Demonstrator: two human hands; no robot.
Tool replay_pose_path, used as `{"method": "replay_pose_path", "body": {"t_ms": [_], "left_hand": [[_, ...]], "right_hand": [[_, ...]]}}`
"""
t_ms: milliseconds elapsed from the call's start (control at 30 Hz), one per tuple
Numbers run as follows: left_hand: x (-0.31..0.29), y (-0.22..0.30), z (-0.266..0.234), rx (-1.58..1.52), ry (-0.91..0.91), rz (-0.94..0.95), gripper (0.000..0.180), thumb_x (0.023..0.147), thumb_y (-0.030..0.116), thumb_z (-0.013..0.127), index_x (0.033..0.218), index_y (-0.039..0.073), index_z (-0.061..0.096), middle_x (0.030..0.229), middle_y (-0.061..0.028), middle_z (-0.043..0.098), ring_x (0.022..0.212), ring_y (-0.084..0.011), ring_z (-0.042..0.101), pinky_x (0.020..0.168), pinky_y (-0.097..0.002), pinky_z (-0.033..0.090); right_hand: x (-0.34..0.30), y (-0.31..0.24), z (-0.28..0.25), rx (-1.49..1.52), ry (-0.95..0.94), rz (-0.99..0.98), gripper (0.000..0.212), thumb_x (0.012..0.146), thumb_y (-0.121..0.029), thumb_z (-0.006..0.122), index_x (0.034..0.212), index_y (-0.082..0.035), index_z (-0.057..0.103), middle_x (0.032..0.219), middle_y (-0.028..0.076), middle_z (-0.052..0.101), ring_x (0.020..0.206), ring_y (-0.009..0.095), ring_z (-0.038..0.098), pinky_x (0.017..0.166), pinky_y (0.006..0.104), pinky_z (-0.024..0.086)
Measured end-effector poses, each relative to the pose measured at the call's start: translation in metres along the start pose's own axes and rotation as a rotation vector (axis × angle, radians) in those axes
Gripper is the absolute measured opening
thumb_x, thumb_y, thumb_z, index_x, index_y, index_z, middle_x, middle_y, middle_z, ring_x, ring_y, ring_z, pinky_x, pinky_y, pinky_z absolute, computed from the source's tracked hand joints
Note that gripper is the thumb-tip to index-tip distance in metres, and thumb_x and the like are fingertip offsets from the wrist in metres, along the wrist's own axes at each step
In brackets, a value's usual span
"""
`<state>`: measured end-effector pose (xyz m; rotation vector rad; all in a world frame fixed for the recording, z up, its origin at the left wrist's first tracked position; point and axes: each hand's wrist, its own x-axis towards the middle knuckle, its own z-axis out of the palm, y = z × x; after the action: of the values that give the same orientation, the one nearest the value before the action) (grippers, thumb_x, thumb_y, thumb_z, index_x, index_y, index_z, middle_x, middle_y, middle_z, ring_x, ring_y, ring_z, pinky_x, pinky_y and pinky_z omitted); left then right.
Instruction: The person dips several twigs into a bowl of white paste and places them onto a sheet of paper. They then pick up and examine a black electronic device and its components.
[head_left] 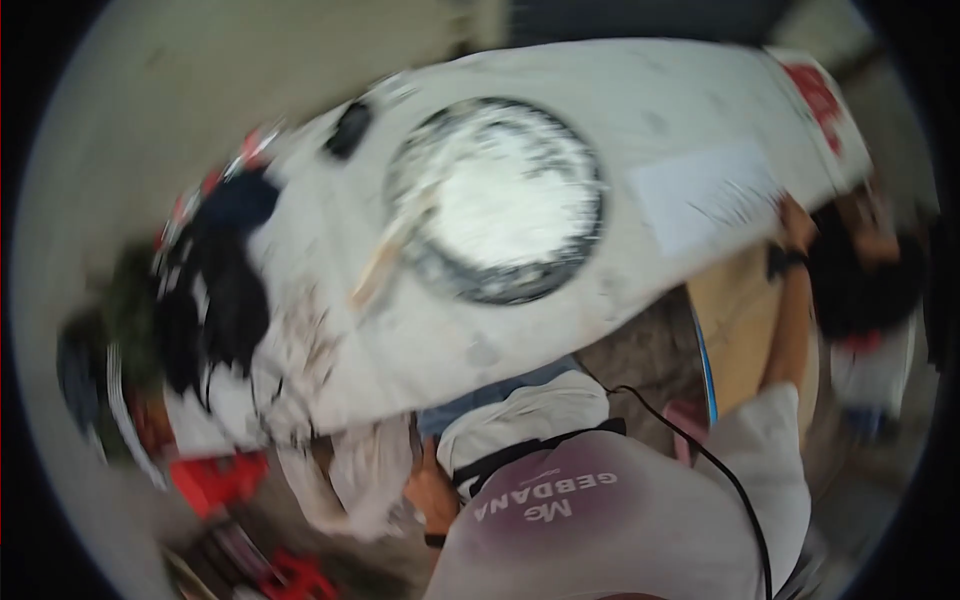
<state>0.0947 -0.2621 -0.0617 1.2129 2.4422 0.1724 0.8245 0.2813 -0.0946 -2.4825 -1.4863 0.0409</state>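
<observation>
A white sheet of paper (700,195) with dark marks lies on the right part of the covered table. At its near right corner is my right hand (796,224), its fingers too blurred to show whether they grip the paper. My left hand (430,492) hangs low by my waist, beside a pale, crumpled cloth or bag (372,475) under the table edge; its fingers are smeared. In the table's middle stands a round dark pan (520,285) filled with white powdery or flaky material (515,200). A wooden stick or spatula (385,262) rests over the pan's left rim.
The long table (640,100) wears a white cover. Dark cloths (215,300) and loose cords lie at its left end, and a small black object (349,130) at the far side. Red items (218,480) sit below left. A person (870,270) is close at the right.
</observation>
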Motion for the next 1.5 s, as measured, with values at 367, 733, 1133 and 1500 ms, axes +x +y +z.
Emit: {"method": "replay_pose_path", "body": {"t_ms": [367, 733, 1133, 1500], "left_hand": [[-0.02, 0.027, -0.002, 0.17, 0.126, -0.318, 0.026, 0.094, 0.017, 0.071, 0.12, 0.016, 0.077, 0.129, -0.0057, 0.07, 0.106, -0.0332, 0.067, 0.069, -0.044, 0.058], [0.024, -0.033, 0.032, -0.116, 0.288, 0.052, 0.012, 0.088, 0.012, 0.078, 0.093, 0.002, 0.076, 0.137, -0.0048, 0.068, 0.112, -0.03, 0.065, 0.08, -0.0418, 0.059], [-0.01, -0.054, 0.016, -0.308, 0.457, 0.293, 0.013, 0.085, 0.002, 0.08, 0.094, -0.001, 0.072, 0.132, -0.0077, 0.07, 0.11, -0.0252, 0.073, 0.078, -0.034, 0.062], [-0.047, -0.052, 0.003, -0.497, 0.26, 0.055, 0.029, 0.081, 0.004, 0.078, 0.108, 0.001, 0.069, 0.123, -0.0094, 0.074, 0.094, -0.0276, 0.076, 0.077, -0.0368, 0.062]], "right_hand": [[-0.159, -0.177, -0.121, 0.925, -0.129, -0.353, 0.04, 0.106, -0.021, 0.065, 0.143, -0.004, 0.065, 0.113, 0.002, 0.068, 0.093, 0.01, 0.056, 0.082, 0.0249, 0.046], [-0.477, -0.415, -0.153, 0.823, -1.165, -0.598, 0.037, 0.095, -0.006, 0.07, 0.131, 0.001, 0.068, 0.105, 0.006, 0.07, 0.085, 0.01, 0.058, 0.08, 0.0256, 0.047], [-0.602, -0.53, -0.101, 0.332, -1.049, -1.388, 0.033, 0.095, -0.011, 0.076, 0.128, -0.009, 0.073, 0.083, 0.008, 0.072, 0.06, 0.017, 0.064, 0.061, 0.0317, 0.051], [-0.638, -0.563, -0.055, 0.38, -0.615, -1.661, 0.016, 0.091, -0.018, 0.079, 0.104, -0.009, 0.077, 0.086, 0.008, 0.07, 0.068, 0.028, 0.07, 0.061, 0.0391, 0.053]]}}
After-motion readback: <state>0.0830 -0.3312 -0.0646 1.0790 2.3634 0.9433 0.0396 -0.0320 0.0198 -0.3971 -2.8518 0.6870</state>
